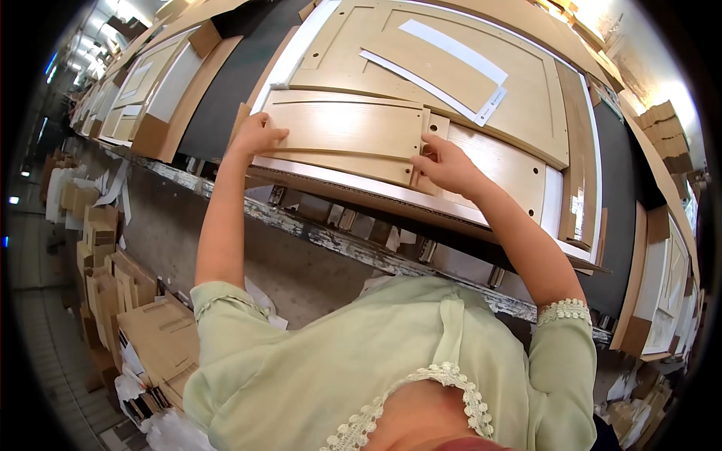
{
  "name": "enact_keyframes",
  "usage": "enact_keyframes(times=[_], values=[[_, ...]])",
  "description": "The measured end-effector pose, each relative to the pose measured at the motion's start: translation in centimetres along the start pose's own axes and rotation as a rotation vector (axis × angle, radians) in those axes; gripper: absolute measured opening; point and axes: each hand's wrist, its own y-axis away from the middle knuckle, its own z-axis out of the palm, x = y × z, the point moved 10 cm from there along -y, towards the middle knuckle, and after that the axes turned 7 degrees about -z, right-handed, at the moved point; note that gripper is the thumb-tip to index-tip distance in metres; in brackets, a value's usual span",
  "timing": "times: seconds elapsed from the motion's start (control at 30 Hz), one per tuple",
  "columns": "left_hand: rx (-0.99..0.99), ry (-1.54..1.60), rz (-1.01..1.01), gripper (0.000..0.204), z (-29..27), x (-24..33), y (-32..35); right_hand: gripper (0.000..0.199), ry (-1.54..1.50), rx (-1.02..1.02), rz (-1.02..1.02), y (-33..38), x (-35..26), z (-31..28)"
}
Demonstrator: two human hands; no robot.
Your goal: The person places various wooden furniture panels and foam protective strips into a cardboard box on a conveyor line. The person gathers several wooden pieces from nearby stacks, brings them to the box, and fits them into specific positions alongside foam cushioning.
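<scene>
A narrow light-wood panel (342,126) lies across the near left part of an open carton, on top of another wooden board (361,163). My left hand (258,137) grips the panel's left end, thumb on top. At its right end my right hand (449,161) has thumb and fingers bent round the edge. Just right of that hand, a wooden board with dark holes (511,169) lies in the carton. Behind them is a larger framed wood panel (331,56). On it rests a tan strip with white edges (444,68).
The carton sits on a dark conveyor belt (233,94) with a worn metal edge (331,233). Another packed carton (147,83) stands to the left, and one more (662,286) to the right. Flattened cardboard (162,338) is stacked at the lower left.
</scene>
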Motion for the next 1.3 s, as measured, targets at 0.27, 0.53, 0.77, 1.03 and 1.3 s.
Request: enact_keyframes(times=[0.27, 0.53, 0.77, 1.03, 1.3], values=[[-0.111, -0.004, 0.237, 0.054, 5.4, 5.8, 4.3, 0.076, -0.313, 0.076, 0.173, 4.0, 3.1, -4.6], [-0.589, 0.193, 0.338, 0.068, 14.3, 14.1, 11.5, 0.040, -0.528, 0.427, 0.402, 11.8, 10.5, -14.3], [-0.474, -0.198, 0.790, 0.073, 20.1, 21.1, 14.8, 0.024, -0.668, 0.634, 0.430, 18.1, 16.8, -20.3], [-0.287, -0.511, 0.917, 0.093, 20.9, 21.9, 15.2, 0.023, -0.365, 0.376, 0.461, 15.1, 17.7, -21.4], [-0.261, -0.503, 0.965, 0.107, 21.3, 22.3, 15.4, 0.029, 0.013, 0.355, 0.432, 14.5, 15.3, -22.1]])
